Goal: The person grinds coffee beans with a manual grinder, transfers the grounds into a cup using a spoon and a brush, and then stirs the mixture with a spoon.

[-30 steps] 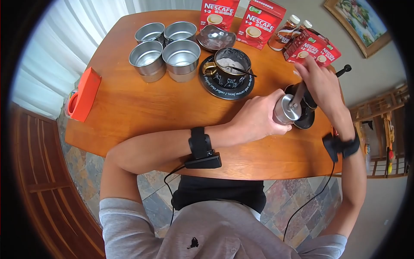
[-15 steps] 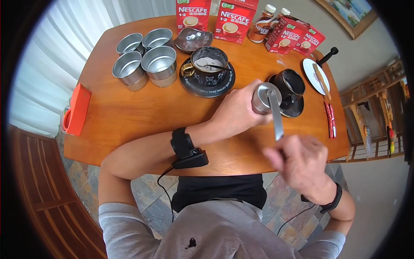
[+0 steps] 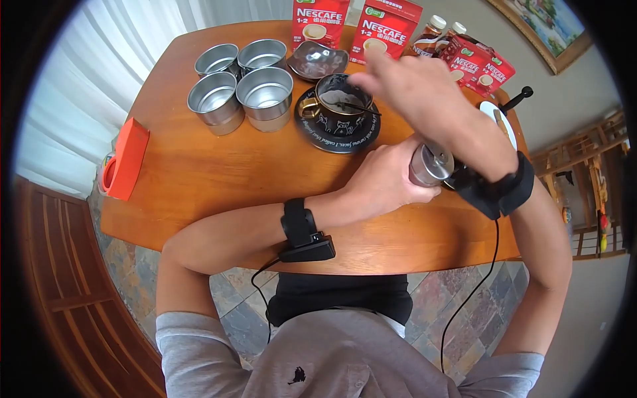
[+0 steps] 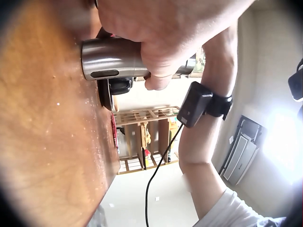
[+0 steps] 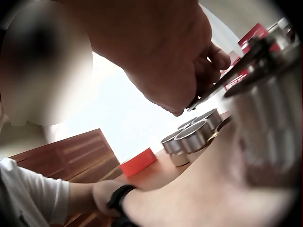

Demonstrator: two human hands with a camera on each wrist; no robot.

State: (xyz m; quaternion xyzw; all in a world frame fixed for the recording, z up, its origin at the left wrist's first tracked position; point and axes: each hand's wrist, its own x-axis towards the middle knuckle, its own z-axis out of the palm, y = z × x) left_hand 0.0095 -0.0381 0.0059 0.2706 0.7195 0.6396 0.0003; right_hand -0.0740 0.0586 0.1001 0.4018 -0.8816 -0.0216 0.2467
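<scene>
A silver hand coffee grinder stands upright low over the table's right half. My left hand grips its body, the thumb wrapped round the steel in the left wrist view. Above the grinder, my right hand reaches over to the far side. In the right wrist view the right fingers curl round the end of the crank handle; in the head view that hand hides the crank. Left of them, a black cup with a gold handle holds pale powder and a dark spoon, on a black saucer.
Several silver tins stand at the back left near a dark dish. Red Nescafe boxes and bottles line the far edge. An orange-red holder stands at the left edge. The right forearm partly covers a white plate.
My right hand has swung the crank round, from the far right to the near side and now to the far left. My left hand still grips the grinder; the head view has shifted.
</scene>
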